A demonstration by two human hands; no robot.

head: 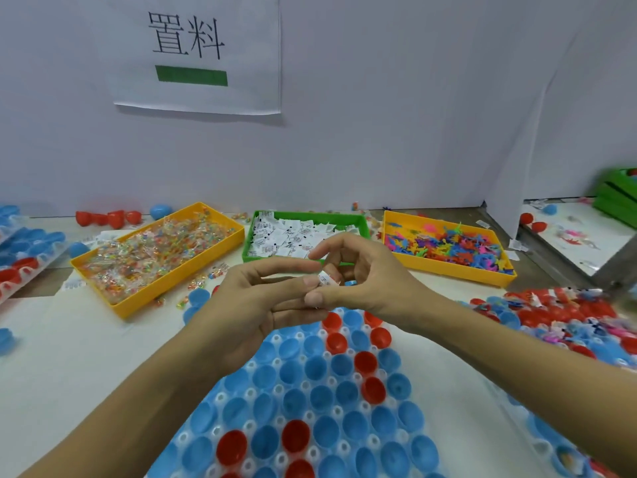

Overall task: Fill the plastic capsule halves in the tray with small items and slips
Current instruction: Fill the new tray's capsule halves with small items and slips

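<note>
- While both my hands meet above the far end of the tray, my left hand lies palm-up w/ fingers straight, slips resting at its fingertips.
- My right hand has its grip pressed on those slips: thumb & a finger pinching the small white bundle, index finger lifted & curled above it.
- Slips = small white papers w/ dark print; can't tell how many are in the bundle.
- Tray is clear plastic, sits on the white surface right under my forearms, rows of capsule halves seated in it, open side up; mostly blue, several red.
- Behind my hands, 3 bins in a row near the wall: left yellow bin w/ small clear-wrapped coloured bits; middle green bin w/ more white slips; right yellow bin w/ small multicolour plastic figures.
- 2nd tray at right, red & blue halves, looks to have items in them, blurred.
- Loose red & blue halves by the wall at far left, plus another tray at left edge.
- Paper sign on the wall w/ black characters & a green bar.
</note>
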